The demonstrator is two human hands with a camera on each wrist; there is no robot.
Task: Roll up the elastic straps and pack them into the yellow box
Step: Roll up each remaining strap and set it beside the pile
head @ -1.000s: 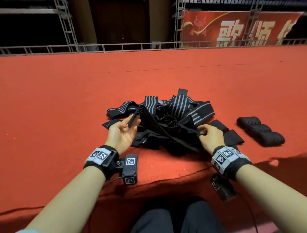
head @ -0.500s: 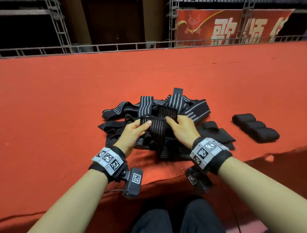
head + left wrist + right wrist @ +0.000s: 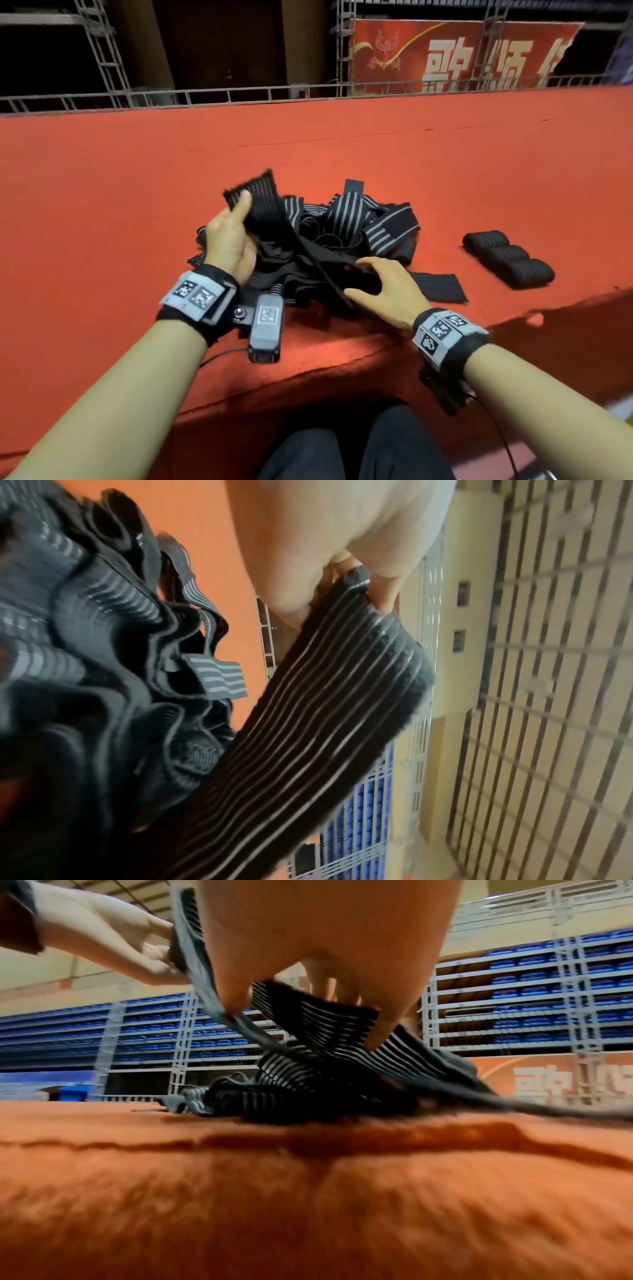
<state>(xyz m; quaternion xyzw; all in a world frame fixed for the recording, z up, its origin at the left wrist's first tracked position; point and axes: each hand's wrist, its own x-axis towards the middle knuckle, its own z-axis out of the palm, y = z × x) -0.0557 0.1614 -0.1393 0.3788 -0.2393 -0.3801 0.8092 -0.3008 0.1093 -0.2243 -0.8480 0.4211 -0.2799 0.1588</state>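
Observation:
A tangled pile of black elastic straps with grey stripes (image 3: 346,219) lies on the red carpeted platform (image 3: 102,222). My left hand (image 3: 239,219) pinches one end of a strap (image 3: 257,195) and holds it raised over the pile's left side; in the left wrist view the striped strap (image 3: 325,723) runs out from the thumb and fingers of that hand (image 3: 342,569). My right hand (image 3: 370,281) is curled round the same strap lower down, near the platform's front edge; the right wrist view shows the right hand (image 3: 308,993) with the strap (image 3: 325,1020) between thumb and fingers. The yellow box is out of view.
Three rolled straps (image 3: 507,257) lie side by side to the right of the pile. A flat black strap end (image 3: 438,286) sticks out beside my right hand. The platform's front edge (image 3: 308,370) runs just under my wrists. A metal truss railing (image 3: 239,96) borders the far side.
My left hand has lifted the strap's end up and to the left. My right hand has slid back along the strap toward the front edge, so the strap now stretches between them.

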